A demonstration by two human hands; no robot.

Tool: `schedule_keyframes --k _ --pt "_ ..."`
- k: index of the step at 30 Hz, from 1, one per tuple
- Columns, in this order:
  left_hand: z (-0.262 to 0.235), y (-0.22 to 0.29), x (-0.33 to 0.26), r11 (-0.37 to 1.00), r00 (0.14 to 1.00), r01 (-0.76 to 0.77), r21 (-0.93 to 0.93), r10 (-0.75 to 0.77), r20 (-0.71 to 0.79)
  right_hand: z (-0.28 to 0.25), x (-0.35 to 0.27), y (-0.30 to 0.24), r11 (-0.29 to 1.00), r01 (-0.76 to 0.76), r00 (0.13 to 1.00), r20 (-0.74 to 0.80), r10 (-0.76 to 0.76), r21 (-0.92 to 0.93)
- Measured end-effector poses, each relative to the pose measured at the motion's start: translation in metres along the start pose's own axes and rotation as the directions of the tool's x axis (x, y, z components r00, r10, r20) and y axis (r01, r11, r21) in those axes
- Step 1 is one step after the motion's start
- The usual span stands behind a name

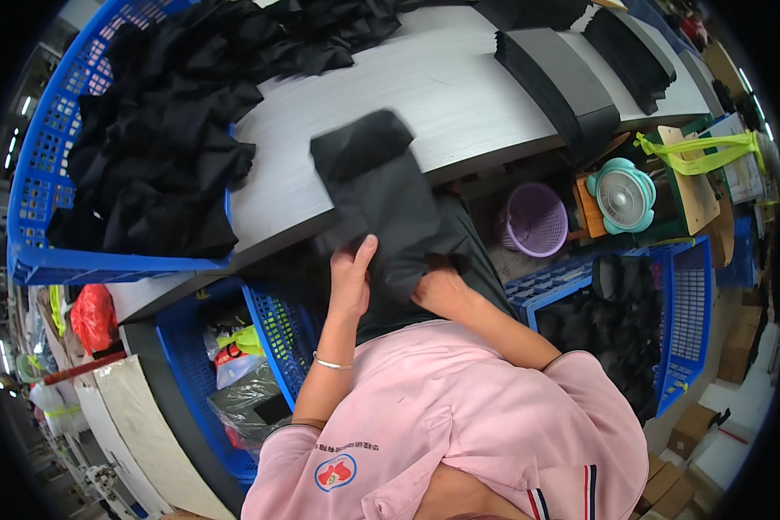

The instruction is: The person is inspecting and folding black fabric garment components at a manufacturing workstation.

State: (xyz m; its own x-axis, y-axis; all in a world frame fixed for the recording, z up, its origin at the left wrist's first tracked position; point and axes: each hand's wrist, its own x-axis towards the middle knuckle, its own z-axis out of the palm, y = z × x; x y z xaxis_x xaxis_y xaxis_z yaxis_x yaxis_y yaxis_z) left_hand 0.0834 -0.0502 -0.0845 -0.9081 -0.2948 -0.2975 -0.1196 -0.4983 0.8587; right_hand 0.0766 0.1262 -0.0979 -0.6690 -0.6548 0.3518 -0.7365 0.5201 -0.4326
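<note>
A black fabric piece (381,195), long and folded at its far end, is held over my lap at the front edge of the table. My left hand (353,276) grips its near left side, thumb on top and fingers underneath. My right hand (444,289) is closed on the near right edge, with its fingertips hidden by the cloth. The far end of the piece is slightly blurred and extends over the white tabletop (416,82).
A blue basket (87,264) heaped with black cloth (160,165) stands at the left. Stacked black pieces (563,87) lie far right. Below them are a purple basket (533,221) and a small teal fan (622,198). Other blue crates (689,303) flank me.
</note>
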Motion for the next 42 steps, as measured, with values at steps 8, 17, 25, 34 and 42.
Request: schedule_keyframes --k 8,17,25,34,42 --pt "0.01 0.028 -0.007 0.999 0.986 0.035 0.013 -0.037 0.165 -0.114 -0.002 -0.042 0.955 -0.211 0.781 -0.551 0.293 0.209" --pt "0.018 0.013 -0.023 0.883 0.853 0.439 -0.169 -0.35 0.386 -0.12 -0.019 -0.002 0.067 -0.303 0.727 0.185 0.662 0.951" --pt "0.034 -0.006 -0.04 0.926 0.86 0.368 0.089 -0.375 0.346 -0.086 -0.066 0.014 0.692 -0.285 0.602 -0.437 0.668 0.663" --pt "0.079 -0.012 -0.027 0.921 0.847 0.374 -0.104 -0.294 0.444 -0.107 -0.186 -0.027 0.226 -0.32 0.686 0.061 0.725 0.92" --pt "0.138 -0.064 -0.113 0.913 0.349 0.089 0.398 -0.403 0.846 -0.103 -0.27 -0.029 0.014 0.135 -0.292 0.026 0.956 0.991"
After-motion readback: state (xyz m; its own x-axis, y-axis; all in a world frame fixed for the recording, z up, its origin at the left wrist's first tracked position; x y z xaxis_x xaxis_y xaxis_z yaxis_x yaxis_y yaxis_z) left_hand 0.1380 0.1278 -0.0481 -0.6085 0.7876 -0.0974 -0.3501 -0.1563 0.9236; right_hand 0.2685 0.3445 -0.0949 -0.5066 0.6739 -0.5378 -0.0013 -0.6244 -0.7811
